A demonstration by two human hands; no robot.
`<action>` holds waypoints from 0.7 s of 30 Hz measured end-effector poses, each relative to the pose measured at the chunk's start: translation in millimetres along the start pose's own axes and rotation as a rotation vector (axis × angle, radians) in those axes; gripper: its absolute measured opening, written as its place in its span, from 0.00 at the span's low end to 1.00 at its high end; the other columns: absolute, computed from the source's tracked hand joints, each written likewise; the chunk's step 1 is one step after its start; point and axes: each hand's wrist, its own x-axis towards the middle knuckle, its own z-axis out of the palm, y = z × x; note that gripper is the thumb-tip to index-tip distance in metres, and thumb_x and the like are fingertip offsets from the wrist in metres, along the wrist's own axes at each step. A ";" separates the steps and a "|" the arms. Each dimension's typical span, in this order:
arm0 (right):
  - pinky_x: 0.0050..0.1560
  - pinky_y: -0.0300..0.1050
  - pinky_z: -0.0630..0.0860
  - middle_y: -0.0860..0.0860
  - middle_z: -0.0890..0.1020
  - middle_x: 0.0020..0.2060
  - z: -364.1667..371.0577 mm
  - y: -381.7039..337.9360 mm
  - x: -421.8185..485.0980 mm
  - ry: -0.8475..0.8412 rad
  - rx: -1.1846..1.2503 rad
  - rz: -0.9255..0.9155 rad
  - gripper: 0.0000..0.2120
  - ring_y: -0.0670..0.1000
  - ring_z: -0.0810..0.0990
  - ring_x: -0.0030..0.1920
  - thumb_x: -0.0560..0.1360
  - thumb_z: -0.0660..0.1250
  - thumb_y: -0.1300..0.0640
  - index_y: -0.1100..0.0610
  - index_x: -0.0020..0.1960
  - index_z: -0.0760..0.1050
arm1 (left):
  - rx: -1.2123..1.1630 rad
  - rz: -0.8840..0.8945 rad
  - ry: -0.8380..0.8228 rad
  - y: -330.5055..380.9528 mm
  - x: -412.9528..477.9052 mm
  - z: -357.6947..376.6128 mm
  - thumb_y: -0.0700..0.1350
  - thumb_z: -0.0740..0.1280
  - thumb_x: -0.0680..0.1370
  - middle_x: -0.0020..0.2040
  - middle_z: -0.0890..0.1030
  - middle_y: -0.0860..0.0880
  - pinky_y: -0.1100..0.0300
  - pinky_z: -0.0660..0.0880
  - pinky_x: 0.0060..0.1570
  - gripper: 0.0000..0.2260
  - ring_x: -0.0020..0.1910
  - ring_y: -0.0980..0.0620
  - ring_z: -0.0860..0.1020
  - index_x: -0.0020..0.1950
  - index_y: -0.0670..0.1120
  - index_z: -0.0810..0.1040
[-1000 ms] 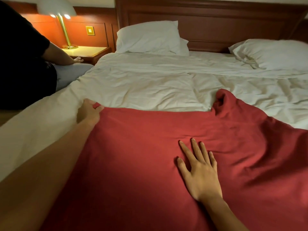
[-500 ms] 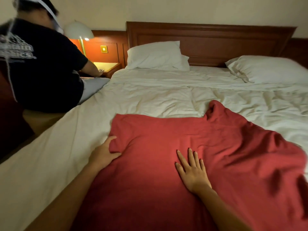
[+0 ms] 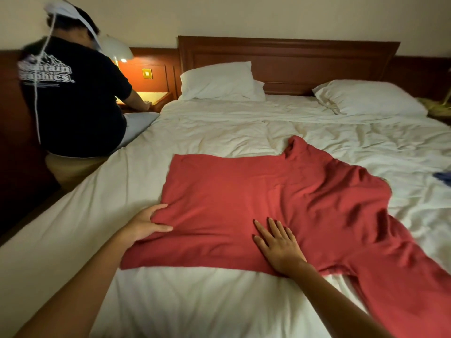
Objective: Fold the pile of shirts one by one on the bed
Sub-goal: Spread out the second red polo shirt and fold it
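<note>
Left hand (image 3: 144, 224) is pinching the red shirt (image 3: 244, 191) at its edge between thumb and fingers; right hand (image 3: 278, 247) is pressing flat on it, fingers spread, both forearms stretching forward

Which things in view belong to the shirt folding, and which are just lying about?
Job: red shirt, spread on the bed; left hand gripping its edge; right hand flat on it.
Lying about: left pillow, right pillow, lamp, seated person, blue cloth at the right edge (role unclear).
</note>
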 end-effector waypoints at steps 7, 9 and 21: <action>0.78 0.51 0.43 0.51 0.49 0.81 -11.6 7.6 -29.2 -0.037 0.002 -0.059 0.27 0.52 0.46 0.80 0.82 0.45 0.36 0.37 0.79 0.43 | 0.461 -0.016 0.262 -7.5 -53.5 17.0 0.71 0.64 0.73 0.69 0.64 0.47 0.53 0.74 0.53 0.35 0.59 0.42 0.77 0.76 0.66 0.57; 0.77 0.52 0.45 0.51 0.49 0.81 -20.1 18.5 -34.1 -0.067 -0.045 -0.099 0.27 0.52 0.47 0.80 0.82 0.45 0.36 0.37 0.79 0.43 | 0.495 0.043 0.195 -9.8 -70.0 27.9 0.73 0.65 0.70 0.69 0.58 0.48 0.52 0.75 0.58 0.38 0.60 0.43 0.77 0.77 0.68 0.56; 0.76 0.61 0.51 0.52 0.55 0.80 -70.8 188.5 -69.9 0.064 0.026 0.303 0.26 0.57 0.52 0.79 0.80 0.50 0.34 0.35 0.77 0.58 | 0.789 0.126 -0.047 84.2 -48.4 79.3 0.61 0.56 0.82 0.83 0.47 0.49 0.46 0.50 0.78 0.26 0.81 0.45 0.51 0.79 0.64 0.54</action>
